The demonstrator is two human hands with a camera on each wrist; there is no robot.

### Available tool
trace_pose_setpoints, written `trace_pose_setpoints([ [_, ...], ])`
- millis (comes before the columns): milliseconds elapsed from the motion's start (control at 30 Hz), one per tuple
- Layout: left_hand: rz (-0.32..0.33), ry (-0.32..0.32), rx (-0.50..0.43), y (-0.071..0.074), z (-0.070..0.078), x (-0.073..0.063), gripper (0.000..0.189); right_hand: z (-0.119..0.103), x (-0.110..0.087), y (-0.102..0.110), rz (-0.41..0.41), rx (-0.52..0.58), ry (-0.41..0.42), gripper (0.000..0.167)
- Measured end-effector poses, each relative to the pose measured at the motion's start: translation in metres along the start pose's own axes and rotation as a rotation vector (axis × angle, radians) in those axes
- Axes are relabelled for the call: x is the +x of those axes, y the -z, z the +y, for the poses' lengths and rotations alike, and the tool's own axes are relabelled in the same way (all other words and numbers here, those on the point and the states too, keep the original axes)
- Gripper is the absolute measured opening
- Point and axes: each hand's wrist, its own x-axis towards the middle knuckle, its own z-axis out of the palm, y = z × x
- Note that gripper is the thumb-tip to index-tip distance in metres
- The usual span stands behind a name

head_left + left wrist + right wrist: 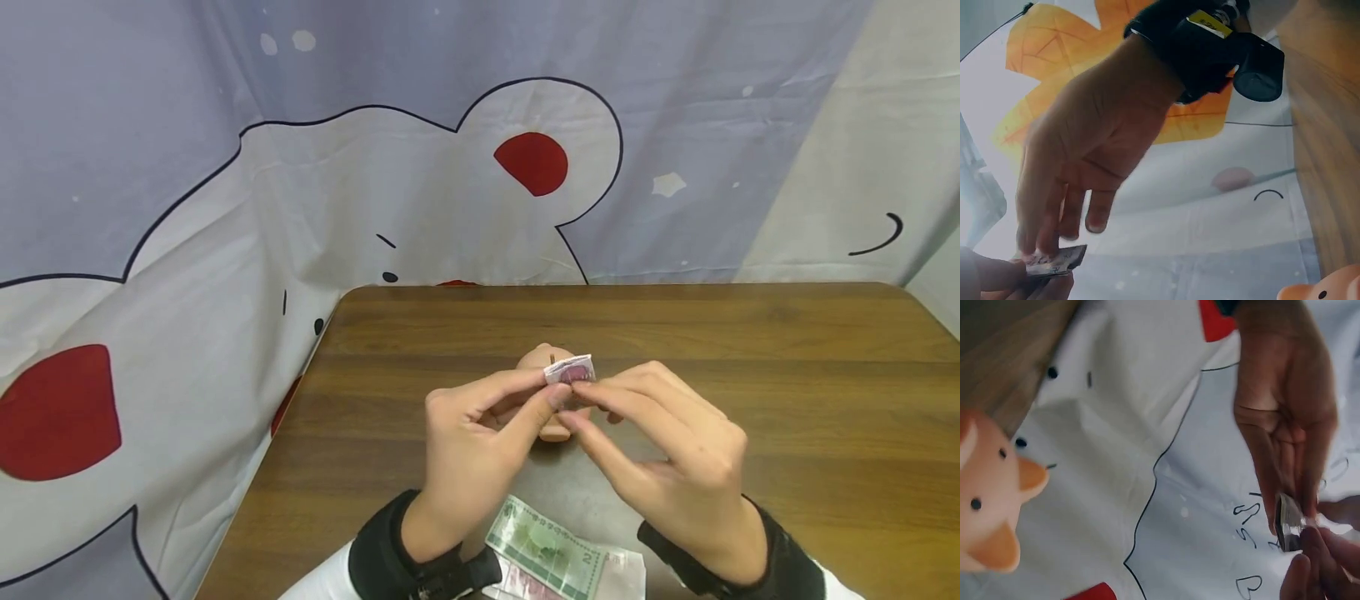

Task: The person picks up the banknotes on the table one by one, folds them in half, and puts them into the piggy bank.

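Note:
In the head view a small folded banknote (570, 369), whitish with purple-pink print, is raised above the table between both hands. My left hand (476, 446) pinches its left end between thumb and fingers. My right hand (675, 454) comes from the other side, its thumb and index finger pinching at the lower right edge. Right behind the hands stands a peach-coloured piggy bank (555, 432), mostly hidden by them. Its eyes and ears show in the right wrist view, where the piggy bank (988, 494) is at the left. The folded banknote (1054, 262) appears as a thin packet in the left wrist view.
A green banknote (547, 546) lies on top of pinkish notes (525, 583) near the front of the wooden table (825, 400), below the wrists. A printed cloth (337, 192) hangs behind the table and down its left side. Both wrists wear black bands.

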Motion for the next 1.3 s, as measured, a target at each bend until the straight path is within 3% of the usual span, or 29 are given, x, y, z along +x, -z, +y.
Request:
trace_pose_setpoints([
  [100,0.003,0.041,-0.008,0.001,0.0,0.0,0.015,-0.002,0.004,0.009,-0.016,0.128,-0.158,0.017],
  [200,-0.033,0.085,-0.025,0.002,0.001,-0.001,0.014,-0.002,0.005,0.017,-0.063,0.304,-0.313,0.017],
  [300,-0.066,0.123,-0.012,0.002,0.003,-0.002,0.014,0.0,0.003,0.023,-0.101,0.425,-0.419,0.018],
  [467,-0.075,0.183,-0.002,0.002,0.004,-0.003,0.013,0.002,-0.003,0.026,-0.107,0.425,-0.523,0.021],
  [633,-0.055,0.203,-0.04,0.005,0.004,-0.002,0.013,0.001,-0.005,0.031,-0.152,0.423,-0.629,0.024],
  [900,-0.049,0.223,-0.051,0.007,0.003,0.0,0.012,0.003,-0.008,0.031,-0.197,0.376,-0.636,0.025],
  [1100,0.009,0.2,-0.012,0.01,0.002,0.002,0.01,0.002,-0.006,0.032,-0.319,0.338,-0.675,0.025],
  [1200,0.022,0.178,-0.018,0.011,0.001,0.001,0.009,0.002,-0.007,0.027,-0.278,0.33,-0.604,0.026],
  [1300,0.023,0.142,-0.013,0.01,0.001,0.002,0.01,0.001,-0.006,0.02,-0.186,0.227,-0.427,0.02],
])
